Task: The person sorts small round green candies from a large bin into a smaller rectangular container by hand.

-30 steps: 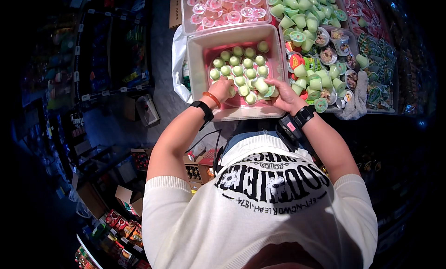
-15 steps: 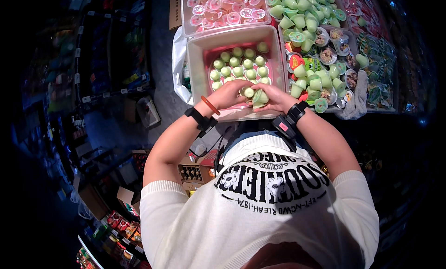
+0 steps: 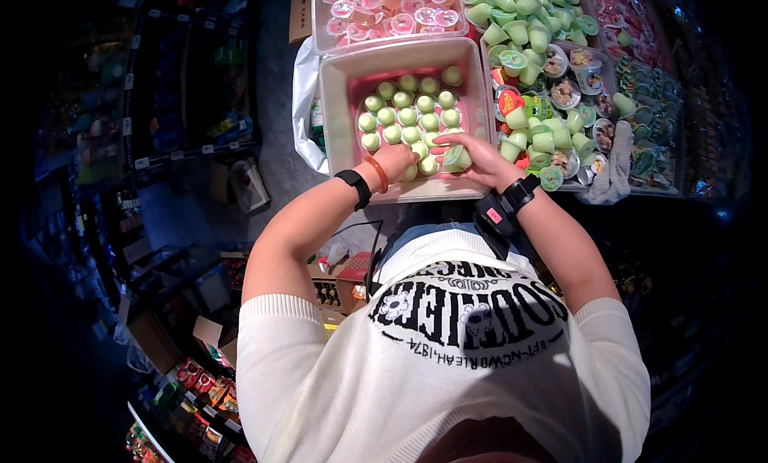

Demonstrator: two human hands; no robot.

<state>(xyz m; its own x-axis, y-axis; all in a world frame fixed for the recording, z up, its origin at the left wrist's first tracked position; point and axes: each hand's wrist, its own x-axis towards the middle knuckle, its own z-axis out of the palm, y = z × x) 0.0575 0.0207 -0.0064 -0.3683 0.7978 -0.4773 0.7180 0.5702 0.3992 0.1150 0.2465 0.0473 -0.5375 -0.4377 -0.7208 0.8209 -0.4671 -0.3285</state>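
Observation:
Rows of pale green jelly cups (image 3: 406,117) stand bottom up in a white plastic bin (image 3: 336,87) with a pink-looking floor. My left hand (image 3: 395,162) reaches down into the near part of the bin. Its fingers are bent and closed on a green cup at the near end of the rows, partly hidden by the hand. To its right, my right hand (image 3: 480,158) holds another jelly cup (image 3: 457,158) tilted over the bin's near right corner, its fingers curled round the side.
Beyond the bin is a tub of pink jelly cups (image 3: 392,15). On the right are heaped green cups (image 3: 520,19), cups with mixed contents (image 3: 565,93) and a grey cloth glove (image 3: 613,171). A white bag (image 3: 306,103) hangs along the bin's left side.
My hands, close together before, have moved apart. The left has gone down and left among the cups; the right has shifted slightly right with its cup. The near row has gained cups.

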